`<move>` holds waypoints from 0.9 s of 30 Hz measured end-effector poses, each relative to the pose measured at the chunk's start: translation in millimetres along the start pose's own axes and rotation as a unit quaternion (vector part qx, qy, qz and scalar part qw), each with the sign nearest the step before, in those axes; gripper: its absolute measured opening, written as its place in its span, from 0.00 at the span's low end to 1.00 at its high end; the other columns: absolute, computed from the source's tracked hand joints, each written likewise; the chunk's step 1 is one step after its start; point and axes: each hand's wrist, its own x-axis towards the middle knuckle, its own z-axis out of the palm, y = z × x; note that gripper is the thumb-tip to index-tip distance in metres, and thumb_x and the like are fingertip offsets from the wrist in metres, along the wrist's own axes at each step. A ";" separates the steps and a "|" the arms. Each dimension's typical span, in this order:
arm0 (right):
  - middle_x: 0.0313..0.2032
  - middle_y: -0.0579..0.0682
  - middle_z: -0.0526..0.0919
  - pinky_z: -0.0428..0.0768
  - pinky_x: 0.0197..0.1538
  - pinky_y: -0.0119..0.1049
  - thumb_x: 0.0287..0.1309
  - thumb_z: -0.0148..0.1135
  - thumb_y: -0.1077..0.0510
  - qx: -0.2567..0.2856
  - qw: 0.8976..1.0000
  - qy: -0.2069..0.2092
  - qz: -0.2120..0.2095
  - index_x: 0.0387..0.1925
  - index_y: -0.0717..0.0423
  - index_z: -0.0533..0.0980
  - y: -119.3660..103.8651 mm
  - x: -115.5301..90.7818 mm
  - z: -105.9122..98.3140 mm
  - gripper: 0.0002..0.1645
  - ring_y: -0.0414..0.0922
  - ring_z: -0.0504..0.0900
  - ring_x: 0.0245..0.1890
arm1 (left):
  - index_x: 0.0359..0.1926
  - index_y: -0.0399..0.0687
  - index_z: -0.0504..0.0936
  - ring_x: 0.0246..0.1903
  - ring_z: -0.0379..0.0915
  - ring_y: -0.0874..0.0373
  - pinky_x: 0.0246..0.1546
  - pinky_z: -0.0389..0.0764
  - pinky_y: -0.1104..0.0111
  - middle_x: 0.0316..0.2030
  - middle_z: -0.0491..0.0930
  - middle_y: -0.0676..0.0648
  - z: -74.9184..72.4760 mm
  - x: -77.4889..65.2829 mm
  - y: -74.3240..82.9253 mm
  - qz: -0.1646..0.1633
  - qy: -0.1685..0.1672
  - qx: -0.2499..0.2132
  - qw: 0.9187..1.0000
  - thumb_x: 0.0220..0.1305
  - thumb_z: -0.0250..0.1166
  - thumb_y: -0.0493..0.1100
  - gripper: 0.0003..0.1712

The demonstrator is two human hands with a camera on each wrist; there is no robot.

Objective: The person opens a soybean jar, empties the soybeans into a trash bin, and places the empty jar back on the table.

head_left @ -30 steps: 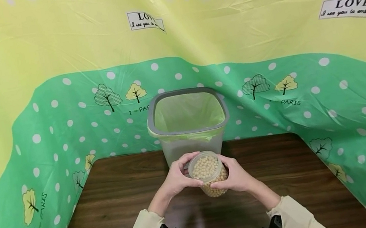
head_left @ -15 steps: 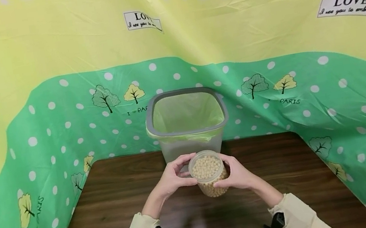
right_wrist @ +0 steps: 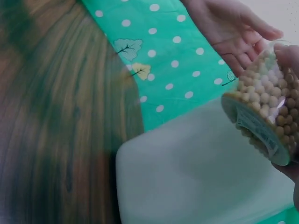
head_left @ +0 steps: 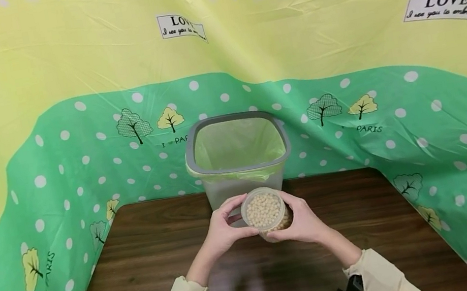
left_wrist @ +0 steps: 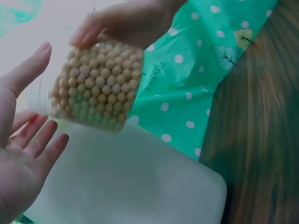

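A clear plastic jar (left_wrist: 100, 84) full of small round beige balls is tilted with its translucent lid end (head_left: 263, 208) facing the head camera. My right hand (head_left: 301, 219) grips the jar's body from the right, thumb in front. At the lid's left side is my left hand (head_left: 224, 229), its thumb and fingers spread loosely about the rim. In the left wrist view the left thumb stands apart from the lid, with fingertips right at its lower edge. A label (right_wrist: 254, 130) shows on the jar's base in the right wrist view.
Behind the hands stands a grey bin (head_left: 245, 185) with a grey rim and a light green liner (head_left: 261, 174) folded over it. The dark wooden table (head_left: 151, 262) meets a yellow and green printed curtain (head_left: 88, 139) at the back and sides.
The left hand has drawn away from the lid to the left, then come back close to it. The jar has tipped further, its lid facing the head camera more. The right hand keeps its grip.
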 end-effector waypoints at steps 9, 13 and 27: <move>0.46 0.59 0.76 0.74 0.46 0.32 0.35 0.73 0.64 0.146 0.987 -0.061 -0.007 0.56 0.68 0.66 13.1 -5.3 1.7 0.42 0.39 0.75 0.44 | 0.55 0.27 0.69 0.50 0.71 0.59 0.48 0.75 0.63 0.51 0.73 0.43 -12.4 -2.4 7.5 0.010 -0.066 -0.064 0.996 0.45 0.72 0.37 0.36; 0.46 0.57 0.77 0.74 0.47 0.34 0.37 0.73 0.61 0.167 0.979 -0.116 -0.008 0.56 0.65 0.67 18.8 -4.9 1.3 0.41 0.40 0.75 0.44 | 0.58 0.22 0.62 0.52 0.69 0.61 0.49 0.74 0.65 0.55 0.71 0.46 -17.1 -1.2 -0.2 0.015 -0.133 -0.124 0.983 0.48 0.71 0.42 0.42; 0.46 0.59 0.77 0.75 0.46 0.35 0.26 0.76 0.65 0.024 0.999 0.034 0.000 0.55 0.69 0.67 -22.6 -3.7 5.3 0.47 0.44 0.76 0.44 | 0.56 0.32 0.70 0.52 0.71 0.56 0.47 0.76 0.63 0.54 0.70 0.37 -4.9 -7.6 3.0 0.023 0.000 -0.030 0.999 0.44 0.73 0.36 0.36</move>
